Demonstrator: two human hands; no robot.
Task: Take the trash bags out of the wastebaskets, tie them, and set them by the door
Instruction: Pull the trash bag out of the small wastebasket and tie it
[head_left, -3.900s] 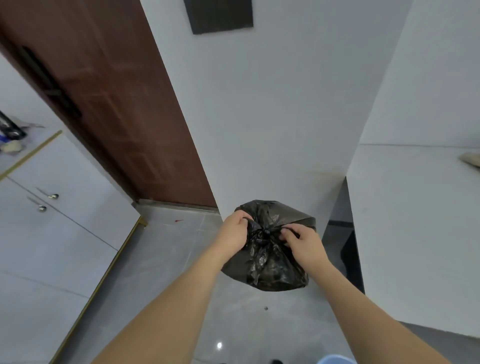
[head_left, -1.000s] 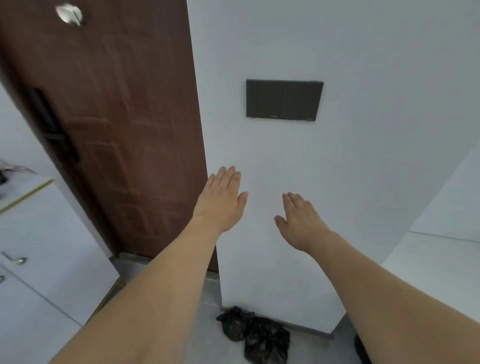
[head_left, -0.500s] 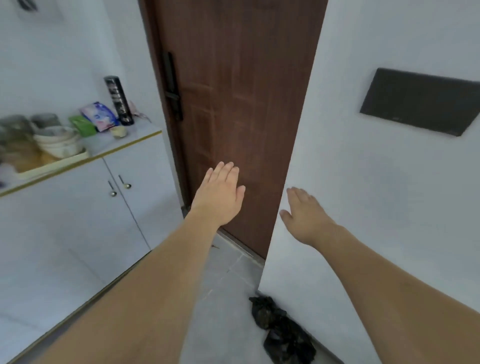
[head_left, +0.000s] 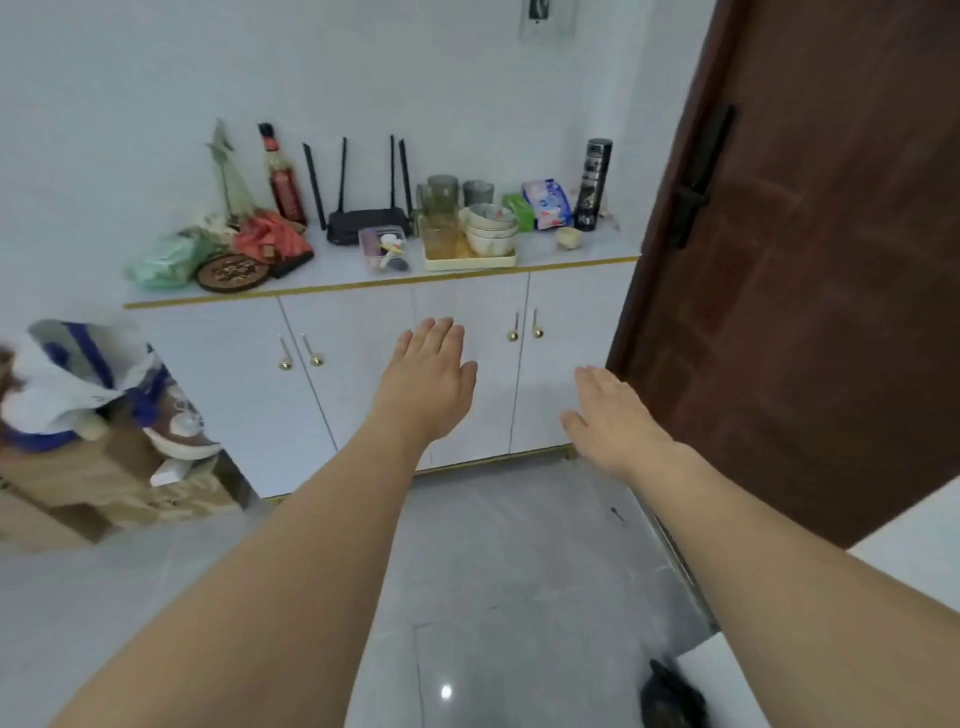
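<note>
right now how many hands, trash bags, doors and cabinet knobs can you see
hands: 2, left and right, both open and empty
trash bags: 1, on the floor at the bottom edge
doors: 1
cabinet knobs: 4
total: 8

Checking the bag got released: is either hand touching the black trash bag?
Apart. The head view shows the left hand and right hand open and empty in mid-air, while the black trash bag lies on the floor below.
</note>
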